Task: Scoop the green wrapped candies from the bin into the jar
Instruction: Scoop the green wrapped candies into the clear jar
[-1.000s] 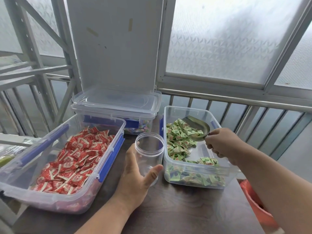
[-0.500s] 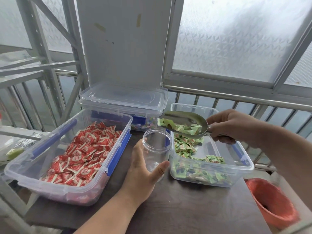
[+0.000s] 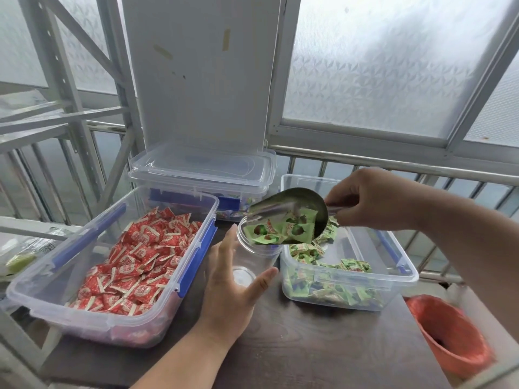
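Observation:
A clear plastic jar stands on the dark table between two bins. My left hand holds it round its lower side, thumb at the front. My right hand grips the handle of a metal scoop, tilted down over the jar's mouth. Several green wrapped candies slide from the scoop at the jar's rim. The clear bin on the right holds more green candies.
A clear bin with blue clips full of red wrapped candies stands at the left. A lidded container sits behind. An orange-red bucket stands low at the right, beyond the table's edge. Metal railing runs behind.
My right hand lifted the loaded scoop out of the green bin, carried it left and tipped it over the jar's mouth. My left hand stayed on the jar.

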`<state>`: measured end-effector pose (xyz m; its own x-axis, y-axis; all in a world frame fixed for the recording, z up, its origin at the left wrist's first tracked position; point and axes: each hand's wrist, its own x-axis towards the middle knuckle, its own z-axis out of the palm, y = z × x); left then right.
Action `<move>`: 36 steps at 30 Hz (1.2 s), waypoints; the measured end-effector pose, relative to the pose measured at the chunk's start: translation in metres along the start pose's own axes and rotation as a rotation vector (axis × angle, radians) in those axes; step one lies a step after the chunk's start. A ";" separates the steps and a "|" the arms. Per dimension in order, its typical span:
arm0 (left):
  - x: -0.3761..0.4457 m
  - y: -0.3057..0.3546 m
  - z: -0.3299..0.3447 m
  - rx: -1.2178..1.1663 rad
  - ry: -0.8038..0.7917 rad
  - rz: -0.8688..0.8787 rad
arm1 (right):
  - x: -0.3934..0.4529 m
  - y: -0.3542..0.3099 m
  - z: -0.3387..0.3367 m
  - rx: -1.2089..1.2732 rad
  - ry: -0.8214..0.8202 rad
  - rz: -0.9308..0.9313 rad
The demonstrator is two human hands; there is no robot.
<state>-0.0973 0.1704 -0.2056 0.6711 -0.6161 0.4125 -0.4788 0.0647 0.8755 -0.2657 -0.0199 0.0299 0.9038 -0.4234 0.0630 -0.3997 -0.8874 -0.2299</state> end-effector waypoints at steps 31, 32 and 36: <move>0.003 -0.005 0.002 -0.064 -0.057 -0.068 | -0.010 0.034 0.049 -0.089 0.232 0.348; 0.003 -0.004 0.002 -0.060 -0.063 -0.063 | -0.012 0.038 0.054 -0.092 0.233 0.379; 0.004 -0.002 0.001 -0.069 -0.064 -0.060 | -0.021 0.048 0.064 -0.195 0.220 0.513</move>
<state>-0.0939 0.1667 -0.2063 0.6585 -0.6695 0.3439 -0.3974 0.0788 0.9143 -0.2941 -0.0416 -0.0449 0.5432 -0.8165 0.1956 -0.8167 -0.5679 -0.1023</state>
